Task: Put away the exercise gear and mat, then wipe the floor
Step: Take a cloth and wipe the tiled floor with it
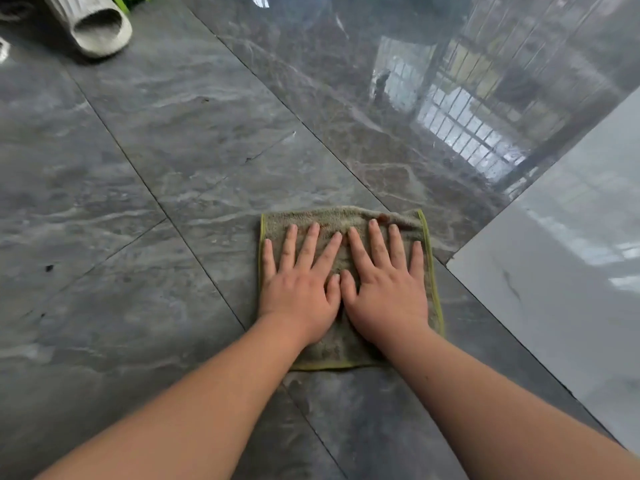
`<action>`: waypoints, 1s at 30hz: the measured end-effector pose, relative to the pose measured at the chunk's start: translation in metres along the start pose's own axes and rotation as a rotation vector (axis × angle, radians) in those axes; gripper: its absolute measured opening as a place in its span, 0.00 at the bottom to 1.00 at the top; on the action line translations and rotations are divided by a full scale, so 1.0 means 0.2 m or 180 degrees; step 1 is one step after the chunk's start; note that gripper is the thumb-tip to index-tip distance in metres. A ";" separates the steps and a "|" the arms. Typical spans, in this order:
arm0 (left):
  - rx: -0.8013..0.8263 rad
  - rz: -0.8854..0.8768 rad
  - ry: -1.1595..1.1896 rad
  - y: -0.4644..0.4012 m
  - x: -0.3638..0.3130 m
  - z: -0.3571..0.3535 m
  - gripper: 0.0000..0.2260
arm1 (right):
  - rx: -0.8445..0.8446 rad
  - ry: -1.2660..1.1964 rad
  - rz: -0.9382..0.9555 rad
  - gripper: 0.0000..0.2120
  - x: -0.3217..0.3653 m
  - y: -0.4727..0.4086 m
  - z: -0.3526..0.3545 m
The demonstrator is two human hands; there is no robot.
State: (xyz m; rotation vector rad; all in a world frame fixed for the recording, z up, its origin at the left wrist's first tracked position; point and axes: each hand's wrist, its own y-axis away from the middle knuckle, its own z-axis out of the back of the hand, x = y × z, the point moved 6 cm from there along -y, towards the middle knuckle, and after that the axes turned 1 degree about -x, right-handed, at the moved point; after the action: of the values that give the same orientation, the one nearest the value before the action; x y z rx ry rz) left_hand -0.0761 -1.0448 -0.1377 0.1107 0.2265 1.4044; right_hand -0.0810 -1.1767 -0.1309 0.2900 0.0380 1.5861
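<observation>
Both palms flat, fingers spread, pressing the green-edged cleaning cloth (346,244) onto the grey marble floor (145,161).

My left hand (300,289) and right hand (382,289) lie side by side, thumbs touching, gripping nothing. On this glossy tile the cloth could bunch at its far edge or slide from under me if I push unevenly. A slipper (100,26) sits far left.

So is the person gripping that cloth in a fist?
No, the left hand and right hand lie flat with fingers spread on the cloth.
</observation>
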 end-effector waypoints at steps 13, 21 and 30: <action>-0.0332 0.0041 -0.0044 -1.03 0.23 0.21 0.26 | -0.0265 0.0007 0.0112 0.31 0.06 -1.05 0.17; -0.0319 -0.0014 -0.0064 -1.15 0.26 0.24 0.26 | -0.0313 -0.0041 0.0209 0.32 0.06 -1.21 0.20; -0.0293 0.0119 0.0028 -0.97 0.25 0.21 0.25 | -0.0257 0.0079 0.0196 0.33 0.09 -1.04 0.17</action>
State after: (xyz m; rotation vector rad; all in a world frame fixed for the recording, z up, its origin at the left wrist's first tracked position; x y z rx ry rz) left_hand 0.1277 -1.0253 -0.1414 0.0328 0.1675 1.4505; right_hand 0.1300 -1.1556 -0.1385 0.2100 -0.0160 1.6481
